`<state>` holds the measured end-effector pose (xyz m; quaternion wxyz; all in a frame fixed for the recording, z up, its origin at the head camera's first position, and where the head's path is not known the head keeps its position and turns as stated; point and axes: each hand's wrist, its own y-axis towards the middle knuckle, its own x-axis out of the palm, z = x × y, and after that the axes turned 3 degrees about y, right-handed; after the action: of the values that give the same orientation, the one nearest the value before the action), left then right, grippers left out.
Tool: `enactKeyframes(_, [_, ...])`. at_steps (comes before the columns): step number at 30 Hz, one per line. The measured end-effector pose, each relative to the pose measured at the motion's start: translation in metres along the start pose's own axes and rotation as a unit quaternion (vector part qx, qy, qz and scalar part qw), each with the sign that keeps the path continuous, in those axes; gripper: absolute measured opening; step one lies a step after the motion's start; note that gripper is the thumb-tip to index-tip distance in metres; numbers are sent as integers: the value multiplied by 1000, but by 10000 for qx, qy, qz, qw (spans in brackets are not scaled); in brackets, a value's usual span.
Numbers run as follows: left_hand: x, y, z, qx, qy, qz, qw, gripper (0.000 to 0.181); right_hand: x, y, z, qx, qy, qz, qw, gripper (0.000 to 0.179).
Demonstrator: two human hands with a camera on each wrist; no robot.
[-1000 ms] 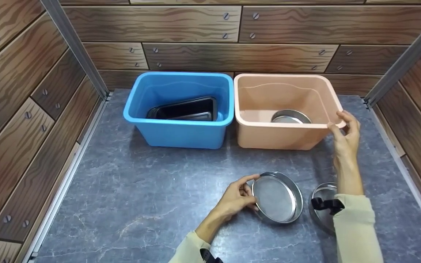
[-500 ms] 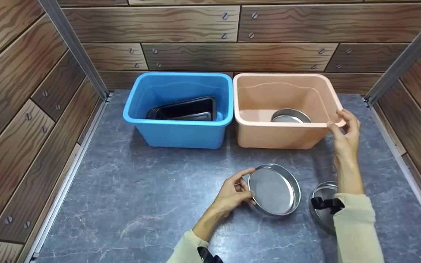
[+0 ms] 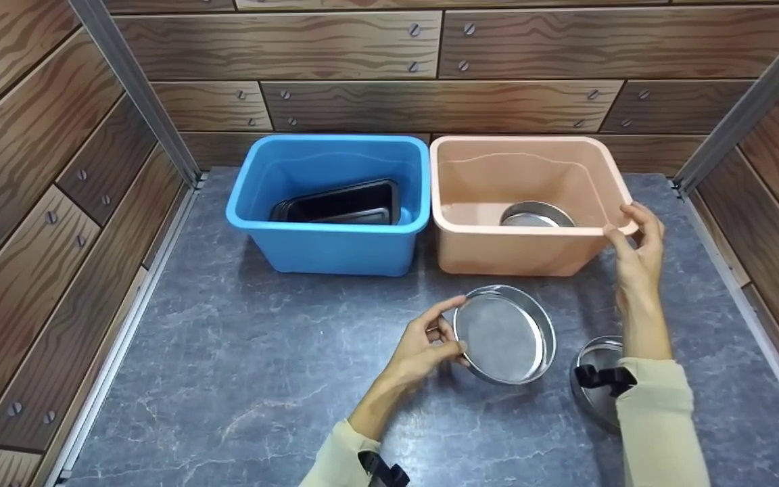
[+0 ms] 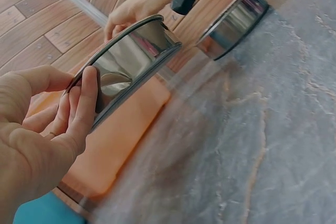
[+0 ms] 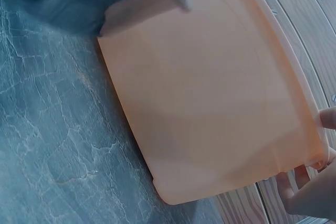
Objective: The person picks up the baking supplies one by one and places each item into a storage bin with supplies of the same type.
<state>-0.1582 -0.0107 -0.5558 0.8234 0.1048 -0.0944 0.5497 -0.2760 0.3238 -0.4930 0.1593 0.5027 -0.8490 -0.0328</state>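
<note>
My left hand holds a round metal sieve by its left side, thumb and fingers at the rim. The sieve is raised above the tabletop, in front of the orange bin. In the left wrist view its shiny steel wall faces the camera. My right hand grips the front right corner of that bin's rim; part of the hand shows in the right wrist view. Inside the orange bin lies a similar round metal piece, partly hidden by the front wall.
Another round sieve rests on the grey marbled table, partly under my right forearm. Left of the orange bin stands a blue bin with black rectangular pans in it. Wood-patterned walls enclose the back and sides.
The left hand has carried the sieve away from me and slightly left, closer to the orange bin. My right hand keeps its hold on the bin's corner.
</note>
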Motion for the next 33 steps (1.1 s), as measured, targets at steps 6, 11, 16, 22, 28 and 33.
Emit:
enactKeyframes(6, [1,0,7,107,15,-38,9999,72,-2,0,1,-111,-57,4,9999,42])
enactKeyframes(11, [1,1,13,159,-54,1,9999,72,-2,-1,1,-23,-22,5,10000,42])
enactKeyframes(16, [-1,2,19,209,-30,79,9997,73,-2,-1,0,-68,17,-16,10000,41])
enactKeyframes(22, [-3,4,27,338,-58,108,9994,74,-3,0,0,-93,-39,-43,9999,41])
enactKeyframes(28, [-4,5,36,535,-7,67,9985,73,-5,1,-1,-53,-223,-103,9997,41])
enactKeyframes(33, [-5,6,45,750,-39,32,9972,73,-6,1,-2,81,-245,-141,9996,41])
